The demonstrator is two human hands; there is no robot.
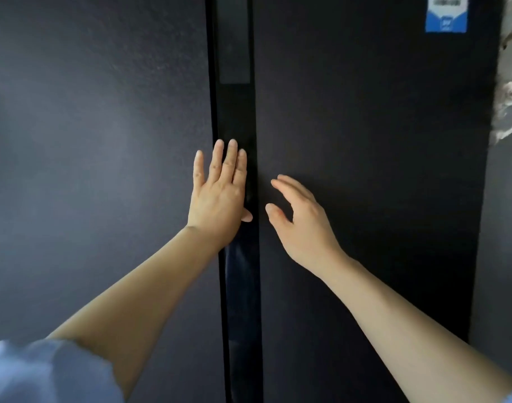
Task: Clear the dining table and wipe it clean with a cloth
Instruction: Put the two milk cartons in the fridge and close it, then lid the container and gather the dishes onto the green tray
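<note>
Dark matte doors of what looks like a tall two-door refrigerator fill the whole frame. At lower left, a pale blue sleeve (45, 373) is pushed up the left arm. The left door (89, 141) takes up the left half.

At centre, the left hand (219, 193) lies flat against that door's inner edge. Its fingers are straight and close together, its grip open and empty, and the thumb tip reaches over the glossy vertical strip (237, 68) between the doors.

Just right of the strip, the right hand (301, 219) is in front of the right door (379, 141), with fingers loosely spread and slightly bent and its grip apart and empty. Whether the fingertips touch the door cannot be told.

At upper right is a blue and white sticker (446, 16), and some pale crumpled material (510, 97) shows at the right edge. Neither the dining table nor the cloth is in view.

The step seems to be closing or opening these doors. If closing, press evenly with flat palms near the strip until both doors seat. If opening, hook the fingers into the strip's edge rather than pawing the smooth face.
</note>
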